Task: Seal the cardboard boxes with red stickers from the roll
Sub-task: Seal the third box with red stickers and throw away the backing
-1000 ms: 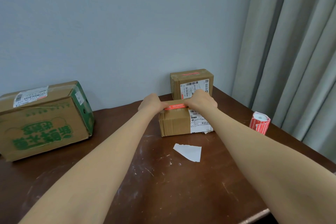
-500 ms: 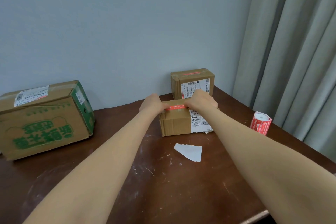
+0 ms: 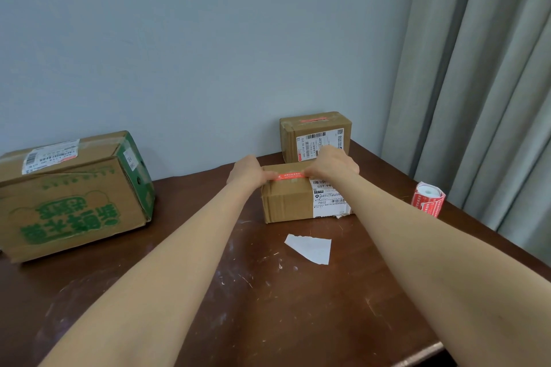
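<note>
A small brown cardboard box (image 3: 290,202) sits closed mid-surface with a red sticker strip (image 3: 290,176) lying flat along its top seam; a second closed box (image 3: 316,134) just behind it also carries a red strip. Both arms reach straight out: the left hand (image 3: 249,171) and right hand (image 3: 335,162) press fingertips on the strip's two ends. The roll of red stickers (image 3: 428,198) stands well apart at the right of the dark wooden surface (image 3: 268,307).

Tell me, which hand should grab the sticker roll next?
Probably the right hand. The roll stands off to the right, nearer that hand. The left hand is at the box's other end, farther away.
</note>
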`<action>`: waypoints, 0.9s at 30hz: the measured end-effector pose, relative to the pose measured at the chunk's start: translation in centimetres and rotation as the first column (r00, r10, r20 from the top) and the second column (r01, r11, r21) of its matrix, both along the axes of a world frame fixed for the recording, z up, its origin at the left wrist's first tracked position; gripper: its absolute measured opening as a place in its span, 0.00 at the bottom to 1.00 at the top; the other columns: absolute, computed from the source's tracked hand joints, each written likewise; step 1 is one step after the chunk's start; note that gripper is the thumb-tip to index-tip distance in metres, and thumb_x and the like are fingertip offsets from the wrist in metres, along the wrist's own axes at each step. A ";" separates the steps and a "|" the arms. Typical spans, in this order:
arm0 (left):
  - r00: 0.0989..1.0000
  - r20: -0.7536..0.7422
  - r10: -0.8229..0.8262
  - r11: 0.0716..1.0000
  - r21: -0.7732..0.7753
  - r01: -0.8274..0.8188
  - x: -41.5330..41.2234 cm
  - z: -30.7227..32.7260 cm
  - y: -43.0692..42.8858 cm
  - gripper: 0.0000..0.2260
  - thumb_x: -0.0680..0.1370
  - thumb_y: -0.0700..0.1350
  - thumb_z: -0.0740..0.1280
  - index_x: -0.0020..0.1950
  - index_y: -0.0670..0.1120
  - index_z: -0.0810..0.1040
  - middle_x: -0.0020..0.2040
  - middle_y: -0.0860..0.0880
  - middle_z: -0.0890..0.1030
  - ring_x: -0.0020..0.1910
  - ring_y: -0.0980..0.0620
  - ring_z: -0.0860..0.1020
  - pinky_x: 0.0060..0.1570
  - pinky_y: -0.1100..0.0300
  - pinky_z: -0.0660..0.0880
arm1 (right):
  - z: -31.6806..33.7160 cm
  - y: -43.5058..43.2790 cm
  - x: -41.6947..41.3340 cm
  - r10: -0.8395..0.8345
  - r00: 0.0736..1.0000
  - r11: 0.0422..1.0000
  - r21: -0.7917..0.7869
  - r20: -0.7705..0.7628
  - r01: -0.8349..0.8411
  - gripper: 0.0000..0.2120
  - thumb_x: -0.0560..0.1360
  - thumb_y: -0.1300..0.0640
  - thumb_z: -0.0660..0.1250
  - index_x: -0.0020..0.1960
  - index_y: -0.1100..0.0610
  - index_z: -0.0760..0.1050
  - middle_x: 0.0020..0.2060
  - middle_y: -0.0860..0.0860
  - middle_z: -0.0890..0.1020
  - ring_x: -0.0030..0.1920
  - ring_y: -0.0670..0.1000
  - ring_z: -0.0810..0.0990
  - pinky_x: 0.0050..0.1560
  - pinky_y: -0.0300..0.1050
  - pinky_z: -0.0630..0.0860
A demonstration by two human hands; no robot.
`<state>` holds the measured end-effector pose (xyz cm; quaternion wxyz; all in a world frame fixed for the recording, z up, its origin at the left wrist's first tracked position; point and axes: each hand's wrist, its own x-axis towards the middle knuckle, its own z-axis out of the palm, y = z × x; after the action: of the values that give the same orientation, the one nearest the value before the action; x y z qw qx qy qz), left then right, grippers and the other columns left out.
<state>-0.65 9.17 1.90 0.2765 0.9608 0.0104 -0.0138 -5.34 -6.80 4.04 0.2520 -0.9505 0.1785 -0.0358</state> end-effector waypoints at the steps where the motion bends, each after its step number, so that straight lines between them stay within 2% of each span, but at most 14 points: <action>1: 1.000 -0.008 0.003 1.000 -0.011 -0.003 -0.1 0.0 0.1 0.17 0.72 0.57 0.72 0.42 0.43 0.74 0.34 0.49 0.72 0.32 0.54 0.71 0.28 0.62 0.63 | -0.1 0.0 0.0 -0.002 1.000 1.000 0.003 0.000 0.002 0.12 0.71 0.52 0.71 0.38 0.54 0.68 0.42 0.51 0.75 0.47 0.53 0.79 0.42 0.45 0.72; 3: 1.000 -0.015 0.008 0.999 -0.034 -0.008 -0.3 -0.1 0.1 0.17 0.73 0.56 0.71 0.44 0.42 0.75 0.35 0.49 0.74 0.31 0.54 0.71 0.28 0.62 0.64 | -0.2 0.0 0.2 -0.006 1.000 1.000 0.002 0.009 0.006 0.10 0.72 0.54 0.70 0.40 0.54 0.69 0.41 0.50 0.75 0.45 0.52 0.78 0.41 0.45 0.72; 5: 1.000 -0.029 0.009 0.997 -0.082 -0.011 -0.3 -0.3 0.0 0.17 0.74 0.54 0.71 0.50 0.40 0.77 0.42 0.47 0.78 0.36 0.52 0.75 0.31 0.61 0.67 | -0.4 0.0 0.2 -0.006 1.000 1.000 -0.009 0.022 0.006 0.07 0.73 0.56 0.69 0.43 0.55 0.71 0.39 0.50 0.75 0.43 0.52 0.77 0.40 0.44 0.72; 8: 0.998 -0.048 0.027 0.989 -0.141 -0.034 -0.6 -0.4 -0.1 0.16 0.76 0.51 0.68 0.56 0.40 0.77 0.48 0.44 0.80 0.41 0.49 0.77 0.36 0.58 0.72 | -0.4 -0.1 0.3 -0.012 0.999 1.000 -0.016 0.034 0.013 0.06 0.74 0.59 0.66 0.40 0.55 0.71 0.36 0.50 0.74 0.41 0.52 0.76 0.40 0.44 0.71; 11: 0.999 0.021 0.035 0.996 -0.083 -0.034 -1.4 -0.5 -0.2 0.17 0.80 0.47 0.63 0.66 0.40 0.72 0.56 0.44 0.78 0.45 0.49 0.77 0.37 0.60 0.73 | -0.4 -0.1 0.1 -0.015 0.997 0.999 -0.028 0.071 0.017 0.02 0.74 0.61 0.64 0.44 0.56 0.75 0.42 0.52 0.78 0.42 0.53 0.77 0.39 0.44 0.72; 13: 0.999 0.051 0.007 0.994 -0.107 -0.002 -2.0 -0.6 -0.3 0.20 0.81 0.44 0.60 0.72 0.42 0.64 0.66 0.43 0.73 0.57 0.46 0.76 0.46 0.59 0.73 | -0.5 -0.5 0.1 -0.046 0.992 0.997 -0.063 0.121 0.053 0.11 0.75 0.61 0.63 0.56 0.56 0.77 0.53 0.55 0.79 0.53 0.56 0.77 0.49 0.48 0.75; 15: 0.999 0.040 -0.019 0.978 -0.207 0.027 -2.5 -0.7 -0.1 0.23 0.82 0.44 0.58 0.76 0.43 0.58 0.72 0.42 0.67 0.67 0.44 0.70 0.58 0.56 0.71 | -0.6 -1.2 -0.6 -0.090 0.985 0.985 -0.134 0.147 0.110 0.18 0.76 0.58 0.62 0.66 0.54 0.72 0.64 0.57 0.71 0.65 0.59 0.69 0.60 0.53 0.69; 16: 0.999 0.032 -0.024 0.962 -0.271 0.032 -2.8 -0.8 0.0 0.24 0.82 0.45 0.57 0.77 0.44 0.56 0.74 0.43 0.65 0.70 0.44 0.68 0.62 0.55 0.69 | -0.7 -1.5 -0.8 -0.113 0.985 0.983 -0.128 0.134 0.130 0.20 0.77 0.56 0.61 0.68 0.54 0.68 0.67 0.58 0.67 0.67 0.60 0.66 0.62 0.54 0.67; 19: 0.998 0.002 -0.071 0.931 -0.359 0.067 -3.7 -1.0 0.1 0.24 0.83 0.50 0.55 0.78 0.47 0.55 0.76 0.46 0.62 0.73 0.45 0.64 0.64 0.55 0.67 | -1.0 -2.1 -1.8 -0.109 0.993 0.994 0.010 0.053 0.109 0.25 0.78 0.47 0.61 0.71 0.56 0.63 0.68 0.59 0.64 0.63 0.61 0.70 0.54 0.52 0.70; 22: 0.994 -0.005 -0.111 0.947 -0.303 0.105 -4.4 -0.9 0.0 0.25 0.82 0.53 0.57 0.77 0.48 0.57 0.75 0.46 0.63 0.71 0.45 0.65 0.62 0.55 0.68 | -1.4 -1.8 -2.9 -0.080 0.997 0.997 0.006 -0.016 0.081 0.28 0.77 0.42 0.61 0.71 0.56 0.63 0.67 0.58 0.64 0.61 0.61 0.73 0.49 0.50 0.69; 25: 0.990 0.061 -0.129 0.970 -0.201 0.139 -4.9 -1.1 0.1 0.25 0.82 0.50 0.59 0.77 0.49 0.58 0.75 0.45 0.64 0.71 0.45 0.66 0.65 0.53 0.68 | -1.3 -1.2 -3.9 -0.081 0.997 0.988 -0.128 0.017 0.083 0.24 0.78 0.44 0.61 0.69 0.56 0.66 0.68 0.58 0.64 0.65 0.61 0.68 0.58 0.53 0.69; 27: 0.966 0.198 -0.168 0.983 -0.045 0.180 -5.4 -1.4 0.2 0.22 0.83 0.49 0.57 0.77 0.51 0.59 0.75 0.44 0.63 0.72 0.44 0.65 0.67 0.51 0.67 | -1.2 -0.7 -4.3 0.039 0.992 0.967 -0.257 0.117 -0.007 0.21 0.79 0.51 0.59 0.70 0.53 0.67 0.71 0.57 0.63 0.69 0.60 0.64 0.64 0.55 0.66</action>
<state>-6.07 9.33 0.50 0.3037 0.9458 -0.1015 0.0548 -9.61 -7.46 2.81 0.1382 -0.9731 0.1457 -0.1132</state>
